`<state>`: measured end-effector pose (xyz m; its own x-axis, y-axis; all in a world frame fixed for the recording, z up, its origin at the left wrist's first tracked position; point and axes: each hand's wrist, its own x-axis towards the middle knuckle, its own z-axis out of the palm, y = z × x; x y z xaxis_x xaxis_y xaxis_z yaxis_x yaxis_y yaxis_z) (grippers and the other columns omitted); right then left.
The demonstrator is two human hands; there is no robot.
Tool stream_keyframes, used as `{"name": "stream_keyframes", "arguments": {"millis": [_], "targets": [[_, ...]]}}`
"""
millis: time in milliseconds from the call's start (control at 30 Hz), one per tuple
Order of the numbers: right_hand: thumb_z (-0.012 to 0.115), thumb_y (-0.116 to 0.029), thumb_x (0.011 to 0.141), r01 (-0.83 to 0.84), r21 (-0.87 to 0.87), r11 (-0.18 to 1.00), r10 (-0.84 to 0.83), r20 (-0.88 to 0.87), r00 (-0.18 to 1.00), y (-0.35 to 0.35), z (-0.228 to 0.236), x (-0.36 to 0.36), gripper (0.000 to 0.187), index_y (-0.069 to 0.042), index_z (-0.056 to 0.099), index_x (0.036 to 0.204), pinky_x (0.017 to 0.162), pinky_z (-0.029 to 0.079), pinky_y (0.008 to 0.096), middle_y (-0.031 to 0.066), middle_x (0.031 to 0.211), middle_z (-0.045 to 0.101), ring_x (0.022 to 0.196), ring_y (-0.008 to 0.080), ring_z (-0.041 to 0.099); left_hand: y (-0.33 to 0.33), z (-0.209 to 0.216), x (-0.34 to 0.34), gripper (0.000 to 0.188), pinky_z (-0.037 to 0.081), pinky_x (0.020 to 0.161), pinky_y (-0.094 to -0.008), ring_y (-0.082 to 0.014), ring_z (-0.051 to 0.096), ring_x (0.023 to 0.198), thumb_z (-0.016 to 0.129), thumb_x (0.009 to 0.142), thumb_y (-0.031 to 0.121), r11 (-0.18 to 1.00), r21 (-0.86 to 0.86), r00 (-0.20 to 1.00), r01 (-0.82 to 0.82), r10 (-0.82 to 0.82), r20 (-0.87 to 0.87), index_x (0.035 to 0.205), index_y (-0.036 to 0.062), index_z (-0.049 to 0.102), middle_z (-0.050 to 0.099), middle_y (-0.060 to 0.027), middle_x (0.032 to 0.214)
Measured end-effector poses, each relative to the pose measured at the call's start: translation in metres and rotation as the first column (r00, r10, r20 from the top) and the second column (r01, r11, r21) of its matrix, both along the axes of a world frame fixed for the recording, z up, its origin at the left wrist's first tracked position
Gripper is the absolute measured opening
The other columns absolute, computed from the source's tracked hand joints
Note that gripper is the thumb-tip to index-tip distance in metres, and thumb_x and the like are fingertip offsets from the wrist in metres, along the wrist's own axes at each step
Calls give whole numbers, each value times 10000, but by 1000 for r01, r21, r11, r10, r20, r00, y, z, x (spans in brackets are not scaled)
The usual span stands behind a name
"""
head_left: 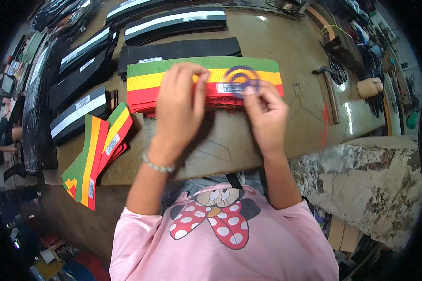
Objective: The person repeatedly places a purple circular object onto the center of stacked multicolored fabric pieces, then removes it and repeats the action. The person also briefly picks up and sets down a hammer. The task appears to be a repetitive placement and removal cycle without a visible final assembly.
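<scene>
A stack of green, yellow and red striped fabric strips (145,85) lies flat before me, with a small whitish label (224,88) on the top strip. Over its left half is my left hand (179,100), thumb and forefinger drawn together; whatever is between the tips cannot be made out. At the stack's right end my right hand (269,107) pinches a dark purple ring-shaped thing (242,80), which is blurred and overlaps the label's right side. Red loose threads fringe the stack's near edge below the ring.
More striped strips (93,159) lie fanned at the left, overhanging the table edge. Several stacks of black strips (178,49), some with a white stripe, fill the back and left. A wooden bar (330,96) and a thread cone (369,87) are at the right, beyond a rough ledge (361,173).
</scene>
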<state>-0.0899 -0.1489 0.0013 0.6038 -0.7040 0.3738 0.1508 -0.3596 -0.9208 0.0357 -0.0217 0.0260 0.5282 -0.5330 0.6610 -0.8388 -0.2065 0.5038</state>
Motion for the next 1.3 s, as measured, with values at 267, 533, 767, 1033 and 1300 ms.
{"name": "stream_keyframes", "arguments": {"millis": [267,533,767,1033,1300], "targets": [[565,-160,1015,69,417,906,-226,341,912,-40,24,-47,200,18,623,1085,734,600,321,127,1005,673,848,184,671,9,-37,-71,227,517,865,-418,-346,624,943,685,825,44,878,192,895,439,-408,-179,1048,22,655,648,-147,990],[584,-75,1001,-307,240,921,279,141,950,20,22,17,132,42,620,1048,840,513,245,52,1036,601,939,89,594,70,-9,13,393,476,873,-428,-300,564,1019,761,778,73,975,209,990,-70,43,134,1162,97,679,609,-100,1079],[654,-50,910,-322,-16,947,318,-121,940,27,19,44,139,54,617,824,640,489,223,99,1004,636,763,75,594,70,-21,14,218,513,769,-390,-287,610,879,753,734,0,998,57,995,-34,29,92,943,48,715,630,-82,923],[681,-16,799,-345,-152,926,342,-49,939,22,6,42,117,40,589,754,647,498,265,144,1005,653,738,154,621,67,-32,5,162,508,789,-393,-295,623,907,773,760,12,991,-90,994,-99,102,32,901,15,692,628,-99,898],[691,-21,802,-354,-173,919,345,-80,935,28,12,43,73,24,634,801,738,502,317,144,993,660,847,231,637,72,-37,8,198,530,799,-372,-285,656,917,789,725,-15,986,-154,998,-64,65,6,905,25,717,659,-88,877]]}}
